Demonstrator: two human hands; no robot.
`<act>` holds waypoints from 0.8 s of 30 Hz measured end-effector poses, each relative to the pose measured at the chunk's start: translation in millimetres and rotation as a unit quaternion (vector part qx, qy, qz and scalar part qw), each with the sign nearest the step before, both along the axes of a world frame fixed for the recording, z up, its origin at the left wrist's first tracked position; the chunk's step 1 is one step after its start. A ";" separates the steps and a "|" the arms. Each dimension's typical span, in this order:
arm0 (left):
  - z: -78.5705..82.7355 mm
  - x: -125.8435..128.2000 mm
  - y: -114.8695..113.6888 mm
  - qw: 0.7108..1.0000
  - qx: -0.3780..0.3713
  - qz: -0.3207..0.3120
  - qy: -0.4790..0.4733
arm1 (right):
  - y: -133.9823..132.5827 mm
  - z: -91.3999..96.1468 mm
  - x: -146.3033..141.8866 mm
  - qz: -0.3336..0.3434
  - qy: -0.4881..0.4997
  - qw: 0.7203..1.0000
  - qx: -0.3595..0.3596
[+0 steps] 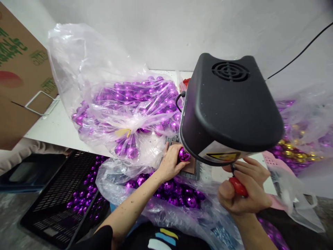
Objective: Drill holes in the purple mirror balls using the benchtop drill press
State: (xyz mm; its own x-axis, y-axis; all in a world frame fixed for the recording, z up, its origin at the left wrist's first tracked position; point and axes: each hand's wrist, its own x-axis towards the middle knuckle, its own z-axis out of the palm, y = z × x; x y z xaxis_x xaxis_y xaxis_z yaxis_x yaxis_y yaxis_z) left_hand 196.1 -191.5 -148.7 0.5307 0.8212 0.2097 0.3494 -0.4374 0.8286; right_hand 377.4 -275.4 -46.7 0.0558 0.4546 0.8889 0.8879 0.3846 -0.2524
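My left hand (170, 161) pinches a shiny purple faceted ball (184, 155) at the edge of a black machine (234, 104). Beneath the ball lies a brown pad on a grey metal base plate (194, 173). The machine's housing hides the spot above and beyond the ball. My right hand (246, 189) is wrapped round a red lever knob (238, 186), which joins the machine by a short dark rod. Just below my left forearm, an open clear bag holds more purple balls (169, 189).
A large clear bag (135, 100) of purple balls rests on the white table (65, 133). A black crate (52, 205) with small purple balls stands lower left, by a cardboard box (23, 76). To the right are pink baskets (277, 163) and a bag with purple and gold balls (293, 152).
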 end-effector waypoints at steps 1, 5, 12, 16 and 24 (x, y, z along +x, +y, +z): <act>-0.2 0.1 0.0 1.000 0.001 0.003 -0.001 | 1.2 -2.7 -0.8 0.002 0.000 1.000 0.011; 1.1 0.6 0.8 1.000 0.006 0.008 0.004 | 6.3 -14.0 -2.9 0.002 0.005 0.999 0.044; 5.7 1.6 2.2 0.999 0.023 0.002 0.029 | 9.0 -29.4 -1.9 -0.003 -0.010 0.999 0.051; 6.2 2.2 2.6 0.998 0.045 0.014 0.030 | 11.6 -40.1 -1.0 -0.022 -0.032 0.999 0.014; 6.0 2.1 1.9 0.998 0.046 0.009 0.032 | 7.4 22.3 12.8 -0.022 -0.061 0.998 -0.025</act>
State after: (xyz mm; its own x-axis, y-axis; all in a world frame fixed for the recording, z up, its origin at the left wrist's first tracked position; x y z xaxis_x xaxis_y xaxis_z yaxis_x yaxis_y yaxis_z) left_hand 198.2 -189.7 -142.6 0.5311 0.8092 0.2511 0.4094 -0.5045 0.7602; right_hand 390.2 -268.1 -24.5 -0.0300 0.4986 0.8663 0.9291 0.3334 -0.1597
